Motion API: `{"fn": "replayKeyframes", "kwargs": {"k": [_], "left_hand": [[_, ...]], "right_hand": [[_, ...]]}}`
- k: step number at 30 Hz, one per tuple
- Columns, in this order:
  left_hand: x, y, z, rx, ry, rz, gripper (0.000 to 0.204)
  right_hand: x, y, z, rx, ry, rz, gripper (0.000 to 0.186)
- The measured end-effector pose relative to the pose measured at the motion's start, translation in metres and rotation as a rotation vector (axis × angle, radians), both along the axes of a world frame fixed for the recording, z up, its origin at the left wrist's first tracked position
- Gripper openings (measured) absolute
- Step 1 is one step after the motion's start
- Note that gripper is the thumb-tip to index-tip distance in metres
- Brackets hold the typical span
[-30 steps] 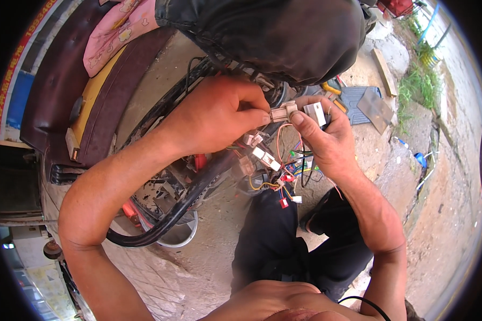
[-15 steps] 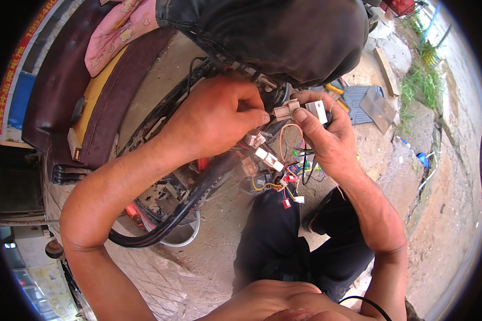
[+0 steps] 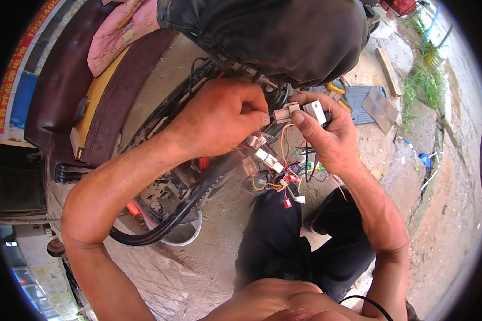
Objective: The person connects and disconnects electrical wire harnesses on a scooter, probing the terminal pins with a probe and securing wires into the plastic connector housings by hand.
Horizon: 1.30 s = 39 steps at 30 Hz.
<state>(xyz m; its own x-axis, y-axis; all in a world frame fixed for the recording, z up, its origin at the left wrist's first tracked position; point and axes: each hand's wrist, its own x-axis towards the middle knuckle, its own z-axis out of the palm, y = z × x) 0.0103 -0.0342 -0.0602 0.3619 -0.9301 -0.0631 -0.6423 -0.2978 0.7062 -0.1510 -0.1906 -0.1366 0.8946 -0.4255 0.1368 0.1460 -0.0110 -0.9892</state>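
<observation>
My left hand (image 3: 225, 115) is closed in a pinch left of the connectors, its thumb and forefinger on something small that I cannot make out. My right hand (image 3: 329, 134) grips a pale plastic connector (image 3: 285, 112) and a white connector block (image 3: 314, 111), thumb on the near side. Below both hands dangles a bunch of thin coloured wires (image 3: 284, 182) with a white connector (image 3: 269, 159) and small red and white plugs. Behind them is a black tubular vehicle frame (image 3: 183, 213).
A black padded cover (image 3: 284, 37) lies ahead. At left are a brown seat (image 3: 53, 107) and a pink floral cloth (image 3: 118, 43). A silver bowl (image 3: 182, 235) is under the frame. At right lie a grey mat (image 3: 353, 99), metal plate (image 3: 380, 109) and wooden strip (image 3: 389, 72).
The view has shifted slightly. Both hands keep nearly the same positions and grips, with the loose wires swaying a little below the right one.
</observation>
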Motion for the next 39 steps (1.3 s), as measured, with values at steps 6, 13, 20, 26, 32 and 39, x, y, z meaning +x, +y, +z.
{"fn": "replayKeyframes", "kwargs": {"k": [6,13,20,26,32,39], "left_hand": [[-0.001,-0.001,0.003,0.004,-0.056,-0.013,0.011],[0.002,-0.001,0.001,-0.022,-0.043,-0.060,0.012],[-0.001,0.000,0.004,-0.025,-0.088,-0.051,0.012],[-0.003,-0.001,0.003,-0.027,-0.077,-0.021,0.013],[-0.007,0.000,0.002,-0.056,-0.110,-0.016,0.014],[-0.006,0.003,-0.004,-0.129,-0.194,-0.030,0.013]], "right_hand": [[-0.001,-0.001,0.011,0.052,0.109,0.015,0.029],[0.002,0.005,0.004,0.108,-0.020,-0.042,0.030],[0.000,-0.001,0.010,0.122,0.076,0.014,0.029],[0.003,0.001,0.010,0.202,0.095,0.025,0.028],[0.004,0.002,0.005,0.025,0.060,-0.028,0.029],[0.003,0.003,0.012,-0.171,0.050,0.000,0.031]]}}
